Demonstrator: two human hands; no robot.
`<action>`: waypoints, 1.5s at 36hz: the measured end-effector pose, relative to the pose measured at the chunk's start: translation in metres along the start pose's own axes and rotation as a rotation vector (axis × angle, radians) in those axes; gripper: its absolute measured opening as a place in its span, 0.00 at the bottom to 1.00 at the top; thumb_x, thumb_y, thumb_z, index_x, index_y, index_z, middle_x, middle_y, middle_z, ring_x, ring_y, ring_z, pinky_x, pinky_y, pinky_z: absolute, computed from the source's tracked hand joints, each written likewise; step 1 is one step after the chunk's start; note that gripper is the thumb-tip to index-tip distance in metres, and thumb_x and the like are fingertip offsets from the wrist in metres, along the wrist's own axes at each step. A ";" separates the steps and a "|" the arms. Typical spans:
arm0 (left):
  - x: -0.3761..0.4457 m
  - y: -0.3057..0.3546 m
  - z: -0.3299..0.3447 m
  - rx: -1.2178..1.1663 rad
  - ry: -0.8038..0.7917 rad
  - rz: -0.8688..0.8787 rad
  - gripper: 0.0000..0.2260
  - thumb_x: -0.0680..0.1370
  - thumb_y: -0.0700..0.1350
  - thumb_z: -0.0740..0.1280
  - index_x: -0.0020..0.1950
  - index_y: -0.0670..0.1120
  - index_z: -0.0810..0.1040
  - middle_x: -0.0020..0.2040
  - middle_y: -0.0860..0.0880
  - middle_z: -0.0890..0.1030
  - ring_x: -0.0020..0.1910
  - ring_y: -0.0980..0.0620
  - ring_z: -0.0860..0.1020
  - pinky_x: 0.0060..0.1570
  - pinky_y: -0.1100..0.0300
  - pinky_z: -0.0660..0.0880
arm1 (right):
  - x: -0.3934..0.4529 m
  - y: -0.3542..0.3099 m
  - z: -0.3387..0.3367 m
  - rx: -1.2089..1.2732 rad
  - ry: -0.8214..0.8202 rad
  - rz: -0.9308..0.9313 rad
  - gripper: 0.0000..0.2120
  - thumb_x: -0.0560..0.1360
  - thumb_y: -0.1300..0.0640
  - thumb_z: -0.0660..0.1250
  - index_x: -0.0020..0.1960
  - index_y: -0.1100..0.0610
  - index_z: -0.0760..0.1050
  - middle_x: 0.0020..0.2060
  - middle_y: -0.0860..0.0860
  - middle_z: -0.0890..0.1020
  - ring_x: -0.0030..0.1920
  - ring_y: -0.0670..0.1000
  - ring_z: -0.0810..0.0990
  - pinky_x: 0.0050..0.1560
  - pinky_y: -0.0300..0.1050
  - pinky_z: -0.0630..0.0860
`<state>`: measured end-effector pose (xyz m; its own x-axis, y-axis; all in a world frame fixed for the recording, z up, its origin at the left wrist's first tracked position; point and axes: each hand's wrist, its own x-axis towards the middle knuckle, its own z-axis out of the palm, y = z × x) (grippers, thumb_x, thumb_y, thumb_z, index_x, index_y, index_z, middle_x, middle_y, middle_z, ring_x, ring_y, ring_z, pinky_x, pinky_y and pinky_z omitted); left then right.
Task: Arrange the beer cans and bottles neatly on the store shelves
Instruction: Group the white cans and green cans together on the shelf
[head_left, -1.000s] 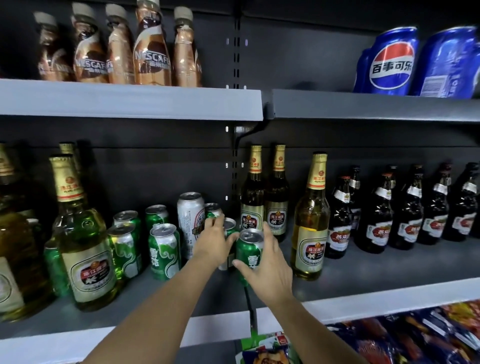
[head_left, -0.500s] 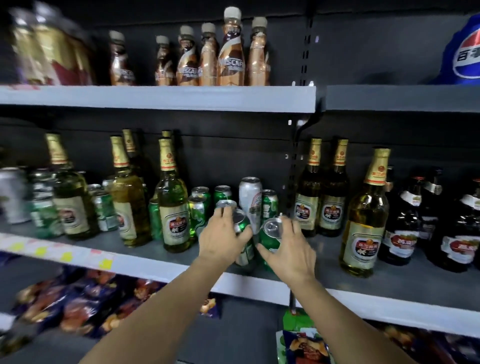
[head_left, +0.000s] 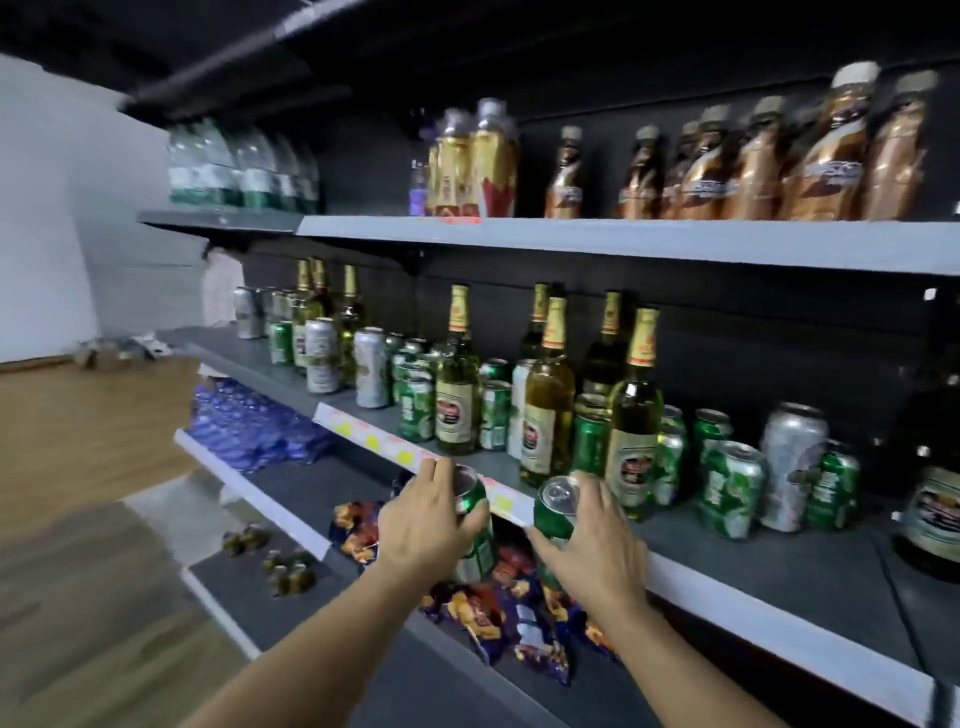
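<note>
My left hand (head_left: 428, 525) grips a green beer can (head_left: 475, 501) and my right hand (head_left: 592, 540) grips another green beer can (head_left: 553, 512). Both cans are held in the air just in front of the white front edge of the grey middle shelf (head_left: 779, 561). On that shelf stand green beer cans (head_left: 730, 491), tall silver cans (head_left: 792, 462) and gold-capped green beer bottles (head_left: 636, 415), mixed together and running off to the left.
The upper shelf (head_left: 623, 236) carries brown coffee bottles, yellow drink bottles and water bottles. Below my hands lie snack packets (head_left: 519, 618) and blue water packs (head_left: 249, 426) on lower shelves. A dark bottle (head_left: 932, 499) stands at the far right. Wooden floor (head_left: 78, 441) spreads left.
Both hands have lifted their green cans off the shelf and pulled them out past its front edge. My view has swung left along the aisle.
</note>
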<state>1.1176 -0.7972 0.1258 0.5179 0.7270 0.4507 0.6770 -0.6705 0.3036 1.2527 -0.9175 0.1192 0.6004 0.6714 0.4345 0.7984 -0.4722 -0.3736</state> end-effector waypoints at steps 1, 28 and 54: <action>-0.001 -0.020 -0.005 0.007 -0.003 -0.020 0.20 0.77 0.62 0.58 0.61 0.50 0.64 0.57 0.52 0.70 0.56 0.49 0.74 0.38 0.55 0.68 | 0.003 -0.017 0.011 0.009 -0.001 -0.008 0.38 0.72 0.34 0.65 0.74 0.51 0.56 0.70 0.46 0.66 0.69 0.50 0.67 0.60 0.47 0.71; 0.122 -0.385 -0.021 0.004 0.053 -0.217 0.23 0.78 0.61 0.58 0.71 0.58 0.61 0.59 0.56 0.69 0.57 0.55 0.74 0.43 0.58 0.74 | 0.154 -0.334 0.268 0.197 -0.164 -0.200 0.37 0.69 0.36 0.70 0.70 0.49 0.60 0.65 0.46 0.70 0.67 0.50 0.69 0.56 0.45 0.71; 0.456 -0.591 0.023 -0.222 0.212 -0.268 0.30 0.76 0.55 0.67 0.74 0.48 0.58 0.69 0.50 0.69 0.61 0.49 0.75 0.51 0.51 0.74 | 0.429 -0.494 0.422 0.217 -0.061 -0.291 0.37 0.71 0.41 0.72 0.73 0.49 0.58 0.67 0.47 0.62 0.62 0.52 0.73 0.51 0.45 0.73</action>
<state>0.9660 -0.0663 0.1322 0.2033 0.8496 0.4867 0.6317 -0.4936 0.5977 1.0969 -0.1553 0.1441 0.3402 0.7958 0.5009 0.9032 -0.1283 -0.4095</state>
